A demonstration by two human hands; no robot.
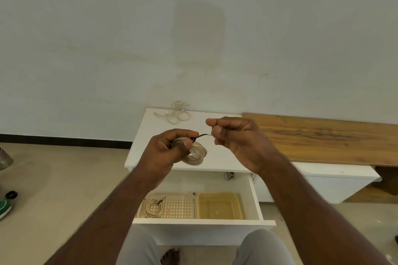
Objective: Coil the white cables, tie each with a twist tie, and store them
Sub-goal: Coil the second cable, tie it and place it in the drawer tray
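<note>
The left hand (165, 150) is curled around a coiled white cable (195, 153), held in the air above the near edge of the white tabletop (150, 135); the thumb presses across the top of the coil and the fingers wrap behind it, so the loops and a clear plug stick out to the right of that grip. A dark twist tie (203, 135) runs from the top of the coil, just beside the left thumb, rightward to the right hand (234, 137), whose thumb and fingertips pinch its free end while the other fingers curl in. The two hands are near each other, joined only by the tie, which looks stretched fairly straight between them. Whether the tie already circles the whole coil cannot be told, since the left fingers hide that spot. On the far part of the tabletop lies a loose white cable (177, 113), uncoiled and tangled, well apart from both hands. Below the tabletop an open drawer (202, 221) holds a perforated tray (181, 206) on the left, with a tied cable coil (153, 207) lying in its left part, and a yellowish clear container (219, 205) just beside it on the right. A wooden bench top (323, 137) extends to the right.
</note>
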